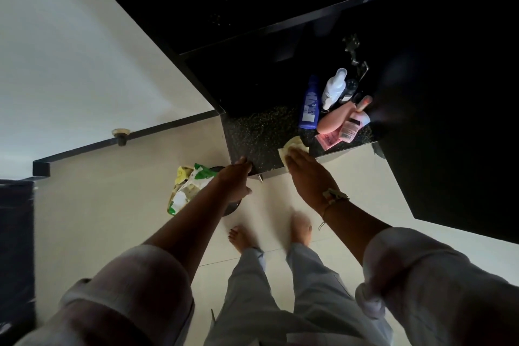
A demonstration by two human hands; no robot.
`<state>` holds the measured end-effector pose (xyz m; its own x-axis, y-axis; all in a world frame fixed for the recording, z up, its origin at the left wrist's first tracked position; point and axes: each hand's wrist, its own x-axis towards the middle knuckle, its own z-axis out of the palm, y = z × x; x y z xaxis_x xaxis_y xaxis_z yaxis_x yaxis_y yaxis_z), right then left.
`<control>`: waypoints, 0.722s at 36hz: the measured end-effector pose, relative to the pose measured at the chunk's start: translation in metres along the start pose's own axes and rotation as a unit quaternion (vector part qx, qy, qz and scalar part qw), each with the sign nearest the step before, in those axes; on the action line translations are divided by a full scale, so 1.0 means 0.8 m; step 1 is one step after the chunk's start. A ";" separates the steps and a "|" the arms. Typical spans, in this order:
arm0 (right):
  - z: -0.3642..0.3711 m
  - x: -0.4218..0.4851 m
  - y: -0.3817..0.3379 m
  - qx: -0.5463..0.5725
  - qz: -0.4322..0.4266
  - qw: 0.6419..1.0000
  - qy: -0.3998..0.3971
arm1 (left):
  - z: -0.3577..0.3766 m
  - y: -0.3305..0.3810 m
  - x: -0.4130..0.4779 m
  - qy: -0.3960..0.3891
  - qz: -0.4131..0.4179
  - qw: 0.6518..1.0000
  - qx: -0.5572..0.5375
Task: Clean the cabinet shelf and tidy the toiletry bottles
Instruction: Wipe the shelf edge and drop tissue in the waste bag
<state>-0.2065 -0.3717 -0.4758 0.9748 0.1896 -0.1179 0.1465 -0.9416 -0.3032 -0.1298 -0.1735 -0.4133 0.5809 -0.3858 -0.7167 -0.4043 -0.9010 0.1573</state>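
The dark speckled cabinet shelf (pixel 258 132) lies in front of me. My right hand (pixel 306 174) presses a pale yellow cloth (pixel 293 146) flat on the shelf's front edge. My left hand (pixel 238 177) grips the shelf's front left corner, fingers curled over the edge. Toiletry bottles crowd the right side of the shelf: a blue bottle (pixel 309 105) and a white bottle (pixel 334 87) stand upright, a pink bottle (pixel 337 118) lies tilted, and a small pink labelled bottle (pixel 351 126) leans beside it. A pink packet (pixel 327 141) lies flat near the cloth.
A dark bin (pixel 233 208) stuffed with a green-and-white bag (pixel 188 188) stands on the pale tiled floor under my left hand. An open dark cabinet door (pixel 449 149) hangs at the right. An upper shelf edge (pixel 295 19) crosses above. My bare feet are below.
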 end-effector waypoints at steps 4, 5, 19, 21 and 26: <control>-0.013 0.006 0.009 -0.004 0.056 0.998 0.009 | -0.005 0.001 0.002 -0.017 -0.004 0.999 0.028; -0.015 0.008 0.011 -0.014 0.062 0.998 0.012 | -0.006 0.001 0.002 -0.019 -0.005 0.999 0.031; 0.006 0.032 -0.016 0.001 0.139 0.989 0.048 | -0.006 -0.003 0.004 -0.022 -0.002 0.999 0.035; 0.015 0.036 -0.032 0.038 0.086 0.993 0.068 | -0.006 -0.004 0.003 -0.020 0.000 0.999 0.029; 0.025 0.034 -0.058 0.084 -0.011 0.994 0.062 | -0.006 -0.006 0.000 -0.016 0.002 1.000 0.024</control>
<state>-0.1901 -0.3171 -0.4838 0.9866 0.1630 0.0052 0.1472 -0.8761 -0.4591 -0.1247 -0.1698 -0.4107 0.5562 -0.3828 -0.7377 -0.4415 -0.8881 0.1280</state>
